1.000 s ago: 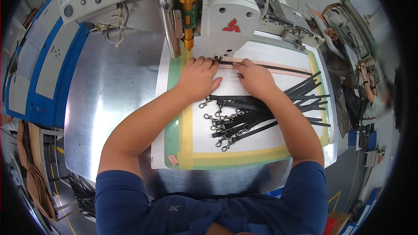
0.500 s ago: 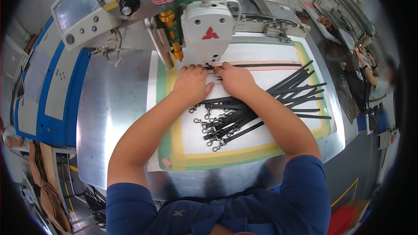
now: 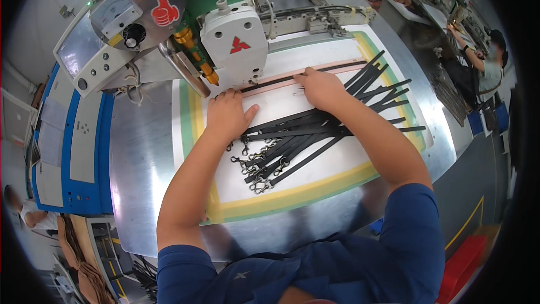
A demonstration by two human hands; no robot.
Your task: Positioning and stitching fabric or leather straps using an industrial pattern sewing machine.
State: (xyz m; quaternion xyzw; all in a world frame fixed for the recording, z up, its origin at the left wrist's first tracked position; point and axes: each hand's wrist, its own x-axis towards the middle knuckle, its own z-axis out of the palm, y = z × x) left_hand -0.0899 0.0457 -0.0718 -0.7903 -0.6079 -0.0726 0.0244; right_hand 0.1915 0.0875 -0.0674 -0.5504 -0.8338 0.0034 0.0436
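Observation:
A narrow black strap lies along a pink guide strip on the white work sheet, beneath the white sewing machine head. At its left end rests my left hand, fingers laid down over the end and thumb spread away; the fingertips are partly hidden. Farther right along the strap, my right hand pinches it between thumb and index finger. Just below both hands lies a loose heap of black straps, with metal snap hooks at their left ends.
A gold-coloured pointed cylinder and a metal tube hang close above my left hand. The sheet has yellow and green tape borders on a metal table. A blue-and-white cabinet stands left. People work at both sides.
My right hand has slid right along the strap, away from my left hand, uncovering more of it. My left hand stays by the left end. The whole view has tilted and shifted.

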